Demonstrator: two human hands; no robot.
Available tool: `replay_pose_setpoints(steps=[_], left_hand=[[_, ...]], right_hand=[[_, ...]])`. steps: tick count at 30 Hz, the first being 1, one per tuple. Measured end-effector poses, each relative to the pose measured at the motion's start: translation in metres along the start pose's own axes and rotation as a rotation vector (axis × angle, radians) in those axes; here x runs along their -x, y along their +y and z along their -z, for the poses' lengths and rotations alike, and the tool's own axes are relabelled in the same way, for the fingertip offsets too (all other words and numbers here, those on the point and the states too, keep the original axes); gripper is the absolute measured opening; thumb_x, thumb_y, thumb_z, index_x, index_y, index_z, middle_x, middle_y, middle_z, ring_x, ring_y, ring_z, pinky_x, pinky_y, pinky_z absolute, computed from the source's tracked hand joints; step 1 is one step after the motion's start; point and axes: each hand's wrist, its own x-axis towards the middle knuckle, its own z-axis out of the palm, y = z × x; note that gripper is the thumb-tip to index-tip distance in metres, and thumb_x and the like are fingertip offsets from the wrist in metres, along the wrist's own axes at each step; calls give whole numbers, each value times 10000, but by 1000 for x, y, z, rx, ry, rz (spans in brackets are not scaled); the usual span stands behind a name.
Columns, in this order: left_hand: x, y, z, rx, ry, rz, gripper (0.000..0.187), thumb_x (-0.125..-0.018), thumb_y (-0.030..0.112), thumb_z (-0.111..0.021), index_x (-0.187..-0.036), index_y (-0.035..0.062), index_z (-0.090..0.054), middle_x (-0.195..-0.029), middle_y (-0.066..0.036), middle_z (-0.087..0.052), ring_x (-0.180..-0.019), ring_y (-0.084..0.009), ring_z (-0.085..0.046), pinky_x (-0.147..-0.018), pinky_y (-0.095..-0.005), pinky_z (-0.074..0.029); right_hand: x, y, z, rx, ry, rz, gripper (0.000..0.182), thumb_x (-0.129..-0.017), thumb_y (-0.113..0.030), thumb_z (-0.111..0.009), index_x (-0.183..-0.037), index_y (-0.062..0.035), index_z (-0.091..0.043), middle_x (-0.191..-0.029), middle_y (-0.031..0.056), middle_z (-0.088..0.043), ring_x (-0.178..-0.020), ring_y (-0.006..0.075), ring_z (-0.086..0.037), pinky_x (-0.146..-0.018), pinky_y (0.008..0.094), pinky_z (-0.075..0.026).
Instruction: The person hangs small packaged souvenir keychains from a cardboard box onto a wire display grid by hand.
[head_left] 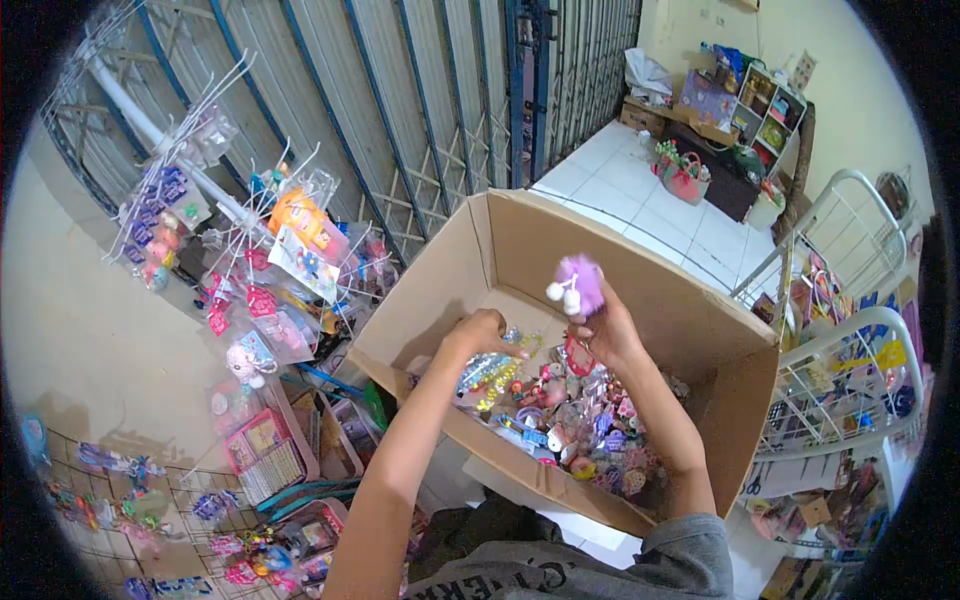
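Observation:
A large open cardboard box (620,245) stands in front of me, with many small trinkets and keychains (600,420) on its bottom. My right hand (608,325) is raised inside the box's opening, its fingers closed round a fluffy purple item (580,280) with white pompoms. Below that hand shows a red-edged piece (578,355). Over the left part of the box my left hand (484,336) is at some clear packets with yellow and blue pieces (490,380). Its fingers are bent, and whether they grip a packet is hard to see.
To the left, a rack (180,165) holds bagged accessories, above pink trays (265,455). A wire grid (110,510) with small items lies lower left. White wire baskets (850,400) stand at the right. Behind the box are a folding metal gate (400,100) and a shelf (770,120).

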Motion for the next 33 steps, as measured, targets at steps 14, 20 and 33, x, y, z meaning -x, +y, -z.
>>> replay_pose_setpoints(steps=[14, 20, 33], left_hand=[[120, 26, 86, 577, 900, -122, 326, -692, 257, -581, -874, -9, -528, -752, -110, -568, -655, -177, -541, -577, -278, -398], [248, -15, 64, 1499, 1360, -217, 237, -765, 206, -512, -887, 2, -507, -768, -23, -547, -707, -97, -510, -608, -217, -400], [446, -18, -49, 2280, 1699, -670, 413, -750, 312, -450, -964, -41, -435, -822, -142, -522, -818, -218, -512, -691, -348, -446]], right_hand=[[51, -8, -101, -62, -399, -75, 250, -749, -118, -478, -975, -43, -402, -832, 61, -444, -627, 95, -366, -426, 162, -288], [57, 31, -198, -89, -704, -199, 276, -779, -151, -438, -984, 21, -370, -744, 56, -370, -566, 63, -316, -403, 128, -287], [126, 200, -370, -161, -1213, -947, 243, -831, -241, -340, -867, -9, -400, -654, 52, -341, -494, 72, -291, -378, 177, -230]])
